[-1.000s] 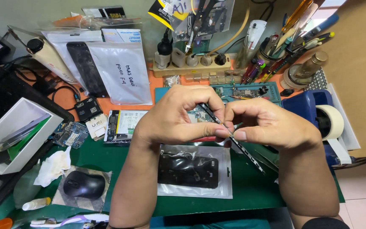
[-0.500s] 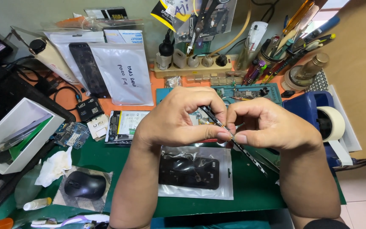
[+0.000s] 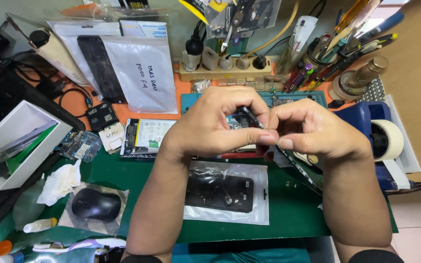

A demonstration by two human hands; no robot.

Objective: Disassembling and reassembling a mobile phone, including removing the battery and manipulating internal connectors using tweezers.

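Observation:
My left hand (image 3: 218, 124) and my right hand (image 3: 317, 131) meet fingertip to fingertip above the green mat (image 3: 288, 209). Between them they pinch a thin black strip-shaped part (image 3: 288, 158) that slants down to the right from under my fingers. What lies inside the pinch is hidden. Below my wrists lies a clear plastic bag (image 3: 225, 192) holding a dark phone part. An opened phone (image 3: 147, 135) with its white battery showing rests left of my left hand.
A black mouse (image 3: 95, 204) sits at the lower left beside crumpled tissue (image 3: 60, 181). A white box (image 3: 13, 143) stands at the left edge. A tape dispenser (image 3: 378, 136) sits right; tool holders (image 3: 317, 58) and a power strip (image 3: 225, 70) line the back.
Both hands stay pinched together on the black strip; only small finger shifts show. The view has drifted slightly.

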